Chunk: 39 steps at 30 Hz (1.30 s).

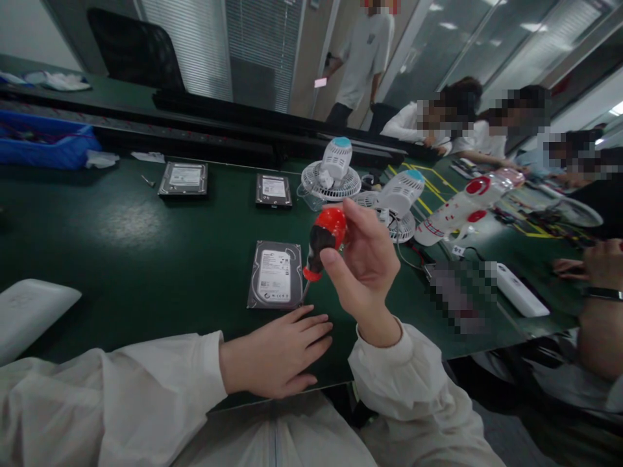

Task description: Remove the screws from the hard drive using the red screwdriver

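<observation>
My right hand (365, 266) grips a stubby screwdriver (327, 237) with a red and black handle, its thin shaft pointing down. The tip reaches the lower right corner of a hard drive (275, 275) lying label up on the green table; whether it sits in a screw there, I cannot tell. Below that drive, my left hand (277, 353) rests flat near the table's front edge, fingers stretched to the right and holding nothing. Farther back lie two more hard drives, one (183, 179) to the left and a smaller-looking one (273, 190) near the middle.
Small white fans (335, 168) stand behind my right hand, beside a white and red bottle (467, 204). A blue bin (43, 139) is at the back left, a white object (34, 314) at the left. A power strip (522, 290) lies right; other people sit beyond.
</observation>
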### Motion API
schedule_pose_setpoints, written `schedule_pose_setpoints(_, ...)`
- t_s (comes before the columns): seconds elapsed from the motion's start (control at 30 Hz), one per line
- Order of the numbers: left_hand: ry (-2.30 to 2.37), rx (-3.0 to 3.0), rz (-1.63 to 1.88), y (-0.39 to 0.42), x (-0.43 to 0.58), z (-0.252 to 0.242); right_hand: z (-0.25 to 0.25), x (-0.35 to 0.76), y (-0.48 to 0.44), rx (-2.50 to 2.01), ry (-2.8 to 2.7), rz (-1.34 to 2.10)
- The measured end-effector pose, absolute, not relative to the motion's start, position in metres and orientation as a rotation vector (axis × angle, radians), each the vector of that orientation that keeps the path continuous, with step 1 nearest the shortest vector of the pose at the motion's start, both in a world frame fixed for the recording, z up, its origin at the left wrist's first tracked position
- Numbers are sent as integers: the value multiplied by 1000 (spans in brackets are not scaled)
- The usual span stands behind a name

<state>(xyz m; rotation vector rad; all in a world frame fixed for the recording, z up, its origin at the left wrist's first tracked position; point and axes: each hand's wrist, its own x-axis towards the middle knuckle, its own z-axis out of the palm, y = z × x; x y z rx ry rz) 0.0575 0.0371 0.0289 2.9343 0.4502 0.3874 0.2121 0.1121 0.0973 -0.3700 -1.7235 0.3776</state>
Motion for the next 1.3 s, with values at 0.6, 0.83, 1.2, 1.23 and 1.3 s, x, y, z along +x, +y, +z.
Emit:
schedule_pose_setpoints(0.6,457,2916,369,36,57,29,100,211,109,-341,-1731,485)
schedule_pose_setpoints(0.83,455,2913,391,36,57,30,100,211,109,-385,-1639,313)
schedule_pose_setpoints(1.2,457,2903,393,36,57,30,102,210,108,-423,-1617,239)
schedule_pose_setpoints(1.23,456,2903,388,36,57,30,102,210,107,-426,-1615,267)
schedule_pose_setpoints(1.3,453,2907,383,36,57,31,101,211,106,-399,-1638,404)
